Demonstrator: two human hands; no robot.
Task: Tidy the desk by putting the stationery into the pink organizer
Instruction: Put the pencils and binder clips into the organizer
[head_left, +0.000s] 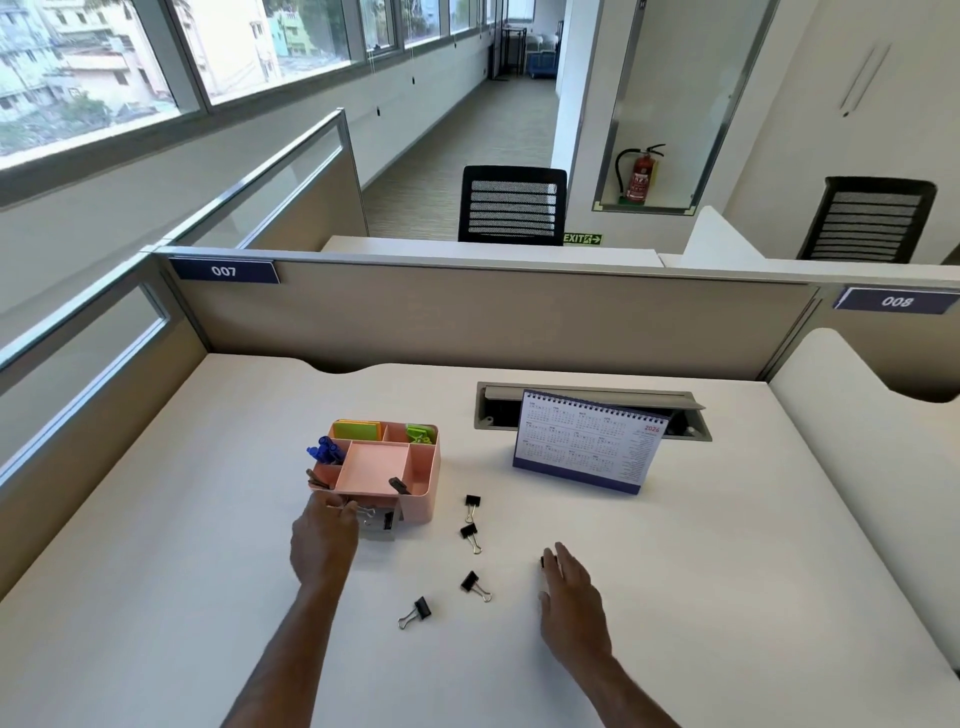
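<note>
The pink organizer (422, 470) stands mid-desk, holding blue pens (324, 451), green and yellow sticky notes (357, 430), green clips (420, 434) and a black clip in its tray. Its low front drawer (387, 522) is pulled out with a black clip inside. My left hand (324, 540) is at the drawer's left, fingers curled on a binder clip whose wire handles (366, 514) stick out. My right hand (569, 587) lies flat with fingers spread, its fingertips touching a black binder clip (544, 561). Several more binder clips lie loose between my hands, such as one (471, 505) near the organizer and one (415, 612) nearer me.
A desk calendar (587, 441) stands at the back right, in front of an open cable tray (592, 402). Beige partitions (467, 317) close off the desk's back and left side. A white divider (852, 415) rises on the right.
</note>
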